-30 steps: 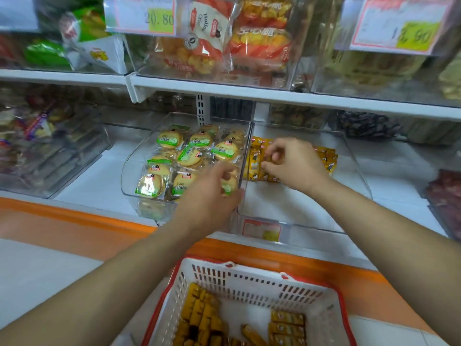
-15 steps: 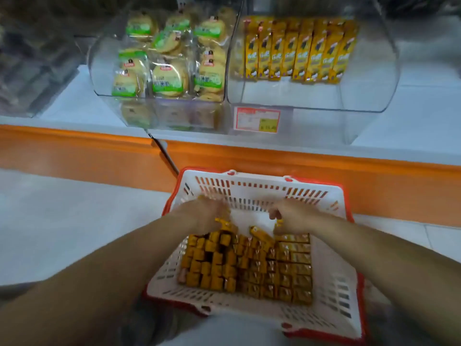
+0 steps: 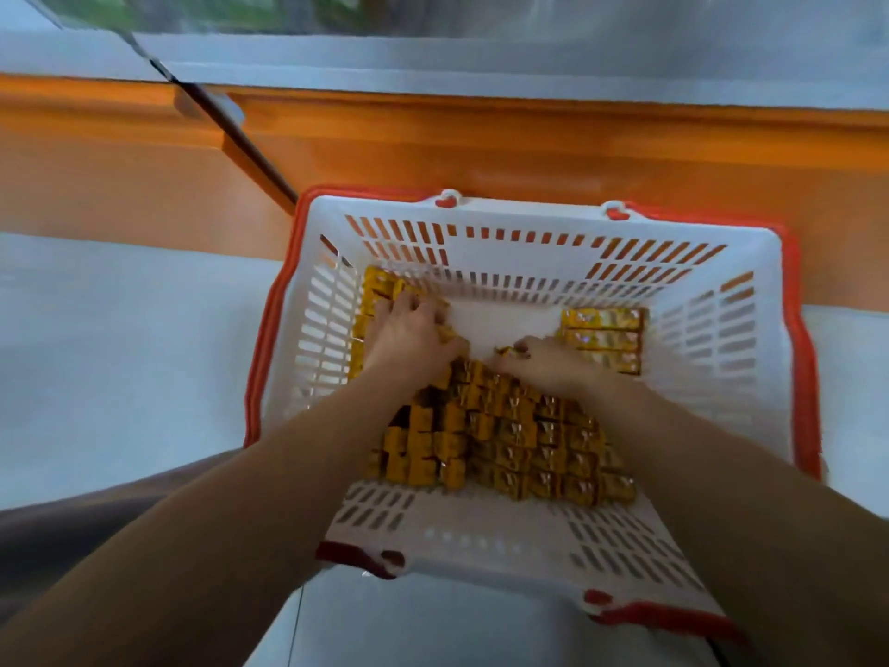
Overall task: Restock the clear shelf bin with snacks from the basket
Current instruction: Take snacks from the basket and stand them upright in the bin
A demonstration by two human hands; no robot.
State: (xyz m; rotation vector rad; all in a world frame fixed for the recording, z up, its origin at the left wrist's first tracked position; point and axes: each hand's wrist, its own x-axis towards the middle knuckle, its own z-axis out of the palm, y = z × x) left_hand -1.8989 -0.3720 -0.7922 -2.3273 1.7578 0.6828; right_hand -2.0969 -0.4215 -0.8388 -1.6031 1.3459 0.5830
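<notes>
- white, red-rimmed basket (image 3: 721,339) on the floor (image 3: 120,358), by the orange shelf base (image 3: 481,151).
- yellow snack packs (image 3: 510,435) crowd its bottom.
- left hand (image 3: 409,327) grips some packs; right hand (image 3: 546,361) pinches one.

One wide head-worn view looks steeply down from close above the white slotted plastic basket with a red rim (image 3: 510,255), which fills the centre; the orange shelf base (image 3: 529,151) crosses the top.

Snack packs (image 3: 510,435) in basket (image 3: 529,211), left hand (image 3: 409,327), right hand (image 3: 548,361) on packs, shelf (image 3: 481,60) behind
</notes>
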